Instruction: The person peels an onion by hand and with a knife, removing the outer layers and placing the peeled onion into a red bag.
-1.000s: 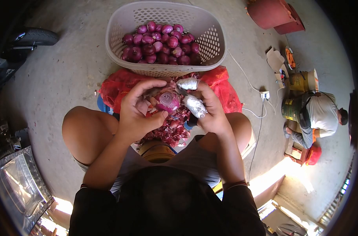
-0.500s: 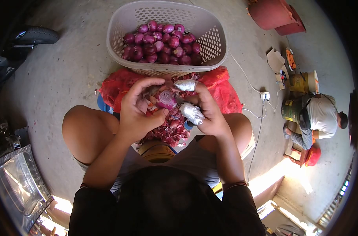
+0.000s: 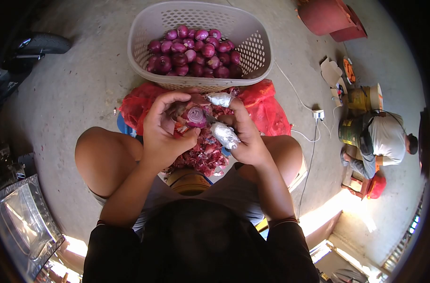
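A red onion [image 3: 196, 116] with its ringed cut end facing up is held in my left hand [image 3: 164, 125], between curled fingers and thumb. My right hand [image 3: 245, 134] is close against the onion's right side. Silver foil [image 3: 225, 135] wraps its thumb, and more foil covers a fingertip. Something dark and thin shows between these fingers at the onion; its kind is hidden. Below the hands lies a heap of red onion skins [image 3: 203, 158] on red mesh sacking [image 3: 267, 108]. Beyond stands a grey perforated basket [image 3: 201, 84] holding many red onions [image 3: 191, 54].
A power strip [image 3: 318, 114] with cables lies on the concrete floor to the right. Another person [image 3: 387, 139] sits bent over beside buckets [image 3: 361, 98]. At the left are a motorcycle wheel [image 3: 45, 42] and a clear plastic-like sheet [image 3: 24, 221]. Red tubs [image 3: 326, 16] stand at upper right.
My right hand has shifted slightly left and up, its foil-wrapped thumb nearer the onion. The onion has moved a little left and tilted, showing more of its cut end.
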Motion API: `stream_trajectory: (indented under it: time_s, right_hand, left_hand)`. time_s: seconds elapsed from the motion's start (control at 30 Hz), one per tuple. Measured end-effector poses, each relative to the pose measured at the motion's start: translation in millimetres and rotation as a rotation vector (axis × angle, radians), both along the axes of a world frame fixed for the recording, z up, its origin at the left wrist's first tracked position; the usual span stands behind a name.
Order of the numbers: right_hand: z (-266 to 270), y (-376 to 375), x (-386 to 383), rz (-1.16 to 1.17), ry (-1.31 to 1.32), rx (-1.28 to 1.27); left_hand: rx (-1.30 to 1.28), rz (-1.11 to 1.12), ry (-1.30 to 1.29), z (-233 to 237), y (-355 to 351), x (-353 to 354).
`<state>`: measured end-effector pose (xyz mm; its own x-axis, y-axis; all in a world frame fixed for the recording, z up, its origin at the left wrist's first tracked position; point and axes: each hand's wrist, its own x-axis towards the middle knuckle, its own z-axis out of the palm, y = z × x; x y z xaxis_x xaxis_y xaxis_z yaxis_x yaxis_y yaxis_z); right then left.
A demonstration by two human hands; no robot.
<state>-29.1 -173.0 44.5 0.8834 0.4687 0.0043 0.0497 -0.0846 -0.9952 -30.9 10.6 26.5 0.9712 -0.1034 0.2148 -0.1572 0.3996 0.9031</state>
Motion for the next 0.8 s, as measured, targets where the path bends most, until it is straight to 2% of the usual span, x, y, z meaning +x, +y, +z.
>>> stream_trajectory:
  time_s: [0.13,0.2,0.33,0.5,0.6,0.7,0.8]
  right_hand:
    - [-9.1,-1.6,1.2,0.001,-0.079,-0.028]
    - [-8.5,-4.8,-1.7,-0.012,-0.023,-0.08]
    - [-0.5,3.1,2.2,-0.054,0.044,0.113]
    - [1.2,3.3,1.9,-0.101,0.254,0.184]
    - [9.4,-3.8,-1.1,-0.1,0.398,0.133]
    - [5.1,0.8,-1.6,-0.025,0.184,0.179]
    - [15.4,5.1,0.4,-0.004,0.173,0.104]
  left_hand:
    - [0.022,0.021,-0.001,-1.4,0.2,0.6]
    - [0.029,0.029,-0.005,-2.1,-0.6,0.7]
    - [-0.017,-0.001,0.012,-0.5,-0.6,0.1]
    - [-0.117,-0.062,0.038,0.3,-0.2,-0.2]
    - [-0.119,-0.053,0.052,1.5,0.0,-0.6]
    - [-0.093,-0.03,0.067,1.1,1.7,-0.6]
    - [-0.064,-0.014,0.06,0.2,0.2,0.3]
